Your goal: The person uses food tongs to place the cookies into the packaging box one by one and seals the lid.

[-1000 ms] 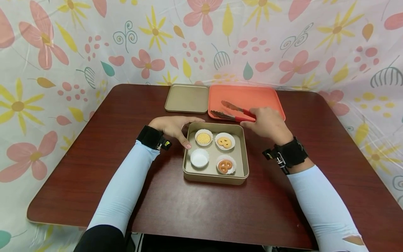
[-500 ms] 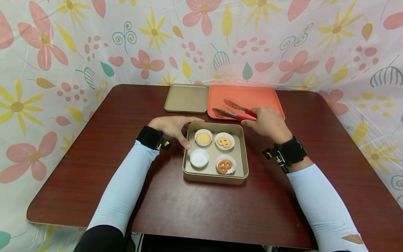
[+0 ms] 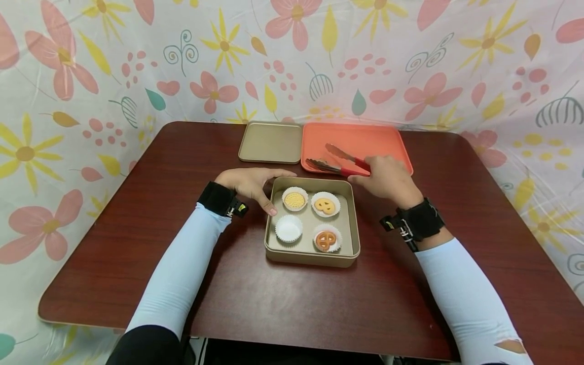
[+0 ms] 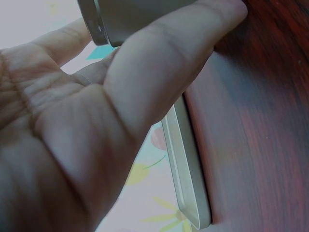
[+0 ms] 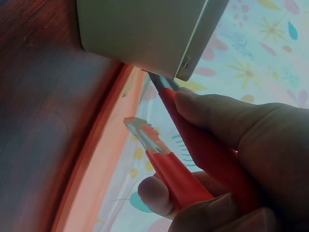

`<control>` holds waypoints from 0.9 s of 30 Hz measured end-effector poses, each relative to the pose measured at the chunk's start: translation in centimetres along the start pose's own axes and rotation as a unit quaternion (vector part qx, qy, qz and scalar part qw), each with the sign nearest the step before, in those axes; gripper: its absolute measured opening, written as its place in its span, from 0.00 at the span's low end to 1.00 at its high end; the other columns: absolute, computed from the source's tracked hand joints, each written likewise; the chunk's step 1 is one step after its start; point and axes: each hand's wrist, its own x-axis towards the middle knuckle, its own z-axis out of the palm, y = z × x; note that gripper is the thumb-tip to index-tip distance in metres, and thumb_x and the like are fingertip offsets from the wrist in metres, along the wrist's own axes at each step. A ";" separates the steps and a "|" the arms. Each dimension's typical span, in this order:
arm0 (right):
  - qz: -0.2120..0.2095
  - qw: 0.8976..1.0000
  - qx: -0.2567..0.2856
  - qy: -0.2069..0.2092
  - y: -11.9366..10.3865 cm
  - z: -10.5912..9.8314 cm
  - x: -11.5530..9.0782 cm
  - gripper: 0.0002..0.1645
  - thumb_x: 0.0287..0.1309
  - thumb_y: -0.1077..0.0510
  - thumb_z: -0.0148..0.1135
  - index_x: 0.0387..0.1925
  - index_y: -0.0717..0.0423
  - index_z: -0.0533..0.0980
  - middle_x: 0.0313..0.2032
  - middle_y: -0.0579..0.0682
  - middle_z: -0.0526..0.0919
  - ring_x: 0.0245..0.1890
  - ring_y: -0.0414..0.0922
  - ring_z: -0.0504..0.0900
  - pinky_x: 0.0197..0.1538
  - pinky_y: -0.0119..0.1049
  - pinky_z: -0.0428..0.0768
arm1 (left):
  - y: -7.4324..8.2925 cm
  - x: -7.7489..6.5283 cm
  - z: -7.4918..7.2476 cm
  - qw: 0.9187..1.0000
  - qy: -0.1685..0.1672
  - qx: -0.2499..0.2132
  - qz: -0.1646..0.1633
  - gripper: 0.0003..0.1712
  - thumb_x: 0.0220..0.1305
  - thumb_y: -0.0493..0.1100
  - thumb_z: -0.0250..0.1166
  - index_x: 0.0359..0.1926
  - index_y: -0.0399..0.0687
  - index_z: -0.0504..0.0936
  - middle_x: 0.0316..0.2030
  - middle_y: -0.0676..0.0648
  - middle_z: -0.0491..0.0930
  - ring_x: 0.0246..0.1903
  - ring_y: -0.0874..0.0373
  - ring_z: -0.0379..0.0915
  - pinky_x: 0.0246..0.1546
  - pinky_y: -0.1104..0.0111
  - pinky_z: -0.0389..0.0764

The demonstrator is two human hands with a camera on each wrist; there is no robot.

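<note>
My right hand [image 3: 385, 177] grips a pair of tongs [image 3: 347, 171] by its red handles, its metal tips apart over the orange tray [image 3: 383, 142]. The right wrist view shows the thumb on one handle and the fingers beneath the other. At the back left corner of a gold tin [image 3: 312, 259], my left hand [image 3: 246, 185] rests with its thumb along the left side and its fingers behind. White paper cups [image 3: 289, 229] sit in the tin. One has a round yellow biscuit [image 3: 294, 200], one a pale cookie [image 3: 325, 206], one a brown pretzel [image 3: 326, 241]; the front left cup is bare inside.
A gold lid [image 3: 271, 143] lies at the back, beside the orange tray's left edge. Everything stands on a dark brown table [image 3: 255, 299]. A flowered cloth [image 3: 205, 45] hangs behind the table.
The tongs shift slightly over the orange tray, and their tips end a little wider apart than a second ago. My left hand and the tin hold still.
</note>
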 end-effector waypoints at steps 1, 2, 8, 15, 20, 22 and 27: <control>0.002 1.000 0.000 -0.002 0.1 0.0 0.0 0.25 0.53 0.38 0.65 0.25 0.55 0.72 0.19 0.52 0.69 0.22 0.50 0.69 0.24 0.41 0.61 | 0.0 0.0 0.0 1.000 -0.001 -0.001 0.000 0.60 0.41 0.44 0.80 0.72 0.57 0.54 0.67 0.48 0.57 0.63 0.49 0.60 0.61 0.58 0.64; 0.003 1.000 0.000 -0.006 0.1 0.1 0.0 0.25 0.53 0.38 0.65 0.25 0.55 0.72 0.19 0.52 0.69 0.22 0.50 0.69 0.23 0.41 0.61 | 0.0 0.0 0.0 1.000 -0.002 -0.003 0.000 0.60 0.42 0.44 0.80 0.72 0.57 0.53 0.67 0.48 0.57 0.63 0.48 0.60 0.61 0.58 0.64; 0.008 0.999 -0.002 -0.036 0.3 0.2 0.1 0.25 0.55 0.39 0.63 0.25 0.57 0.72 0.20 0.53 0.71 0.23 0.51 0.71 0.24 0.41 0.64 | 0.2 -0.1 0.0 1.000 -0.005 -0.001 -0.002 0.61 0.41 0.44 0.80 0.73 0.54 0.52 0.67 0.46 0.57 0.63 0.47 0.60 0.60 0.58 0.65; 0.012 0.998 0.007 -0.058 0.5 0.1 0.0 0.24 0.57 0.40 0.61 0.31 0.59 0.73 0.23 0.54 0.74 0.24 0.51 0.72 0.24 0.42 0.67 | 0.2 -0.1 0.0 1.000 -0.003 0.012 0.002 0.62 0.41 0.47 0.80 0.73 0.53 0.52 0.67 0.46 0.57 0.64 0.47 0.58 0.61 0.58 0.63; 0.012 0.998 0.007 -0.058 0.7 0.2 0.1 0.24 0.58 0.41 0.60 0.34 0.60 0.73 0.25 0.55 0.74 0.25 0.52 0.72 0.25 0.42 0.66 | 0.2 0.0 0.0 1.000 -0.001 0.013 0.000 0.63 0.40 0.46 0.80 0.73 0.52 0.51 0.67 0.48 0.57 0.64 0.47 0.58 0.61 0.59 0.64; 0.011 0.998 0.005 -0.062 0.9 0.3 0.1 0.25 0.59 0.40 0.60 0.36 0.60 0.73 0.26 0.55 0.75 0.26 0.52 0.72 0.26 0.43 0.67 | 0.2 0.0 0.0 1.000 -0.001 0.011 0.001 0.62 0.41 0.46 0.80 0.73 0.52 0.51 0.67 0.48 0.56 0.64 0.47 0.58 0.61 0.59 0.64; 0.007 0.998 0.001 -0.068 1.1 0.5 0.2 0.27 0.59 0.39 0.59 0.41 0.60 0.74 0.30 0.56 0.77 0.29 0.52 0.73 0.29 0.44 0.68 | 0.1 0.0 0.0 1.000 -0.001 0.012 0.003 0.61 0.42 0.46 0.80 0.73 0.53 0.52 0.68 0.46 0.57 0.64 0.47 0.57 0.62 0.56 0.62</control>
